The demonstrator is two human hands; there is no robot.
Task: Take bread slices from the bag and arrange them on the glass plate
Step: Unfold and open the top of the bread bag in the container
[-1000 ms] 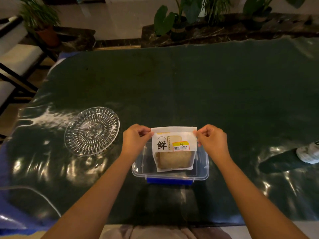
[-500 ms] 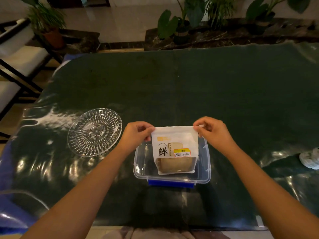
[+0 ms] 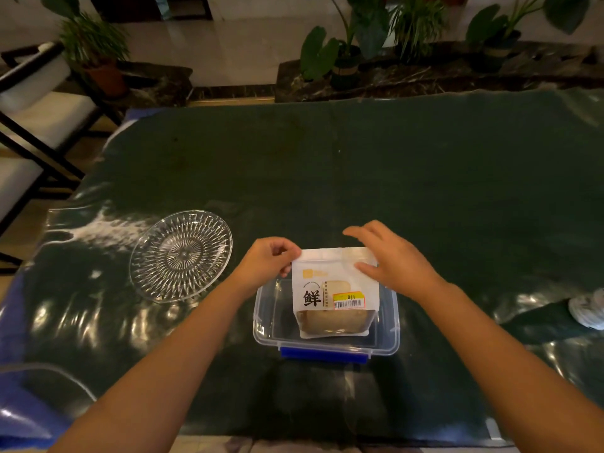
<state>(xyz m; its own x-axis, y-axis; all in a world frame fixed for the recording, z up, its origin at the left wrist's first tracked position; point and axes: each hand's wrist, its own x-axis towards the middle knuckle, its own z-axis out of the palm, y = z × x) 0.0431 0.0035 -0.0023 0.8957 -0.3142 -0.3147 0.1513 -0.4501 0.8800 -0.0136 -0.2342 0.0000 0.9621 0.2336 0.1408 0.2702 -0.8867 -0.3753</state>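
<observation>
A white bread bag (image 3: 330, 282) with a black character and a yellow barcode sticker stands upright in a clear plastic box (image 3: 268, 325). Bread shows through the bag's clear lower window. My left hand (image 3: 266, 259) pinches the bag's top left corner. My right hand (image 3: 392, 259) is at the top right corner with fingers spread; its thumb rests on the bag's front and the fingers reach behind the top edge. The empty cut-glass plate (image 3: 180, 255) lies on the table to the left of the box.
The dark green table cover (image 3: 359, 165) is shiny and wrinkled. The box has a blue latch (image 3: 323, 354) on its near side. A white object (image 3: 588, 310) lies at the right edge. Chairs stand at the left, potted plants behind the table.
My right hand has let go of its pinch on the top right corner and spread its fingers over the bag's top. The left hand keeps its pinch. The bag stayed upright in the box.
</observation>
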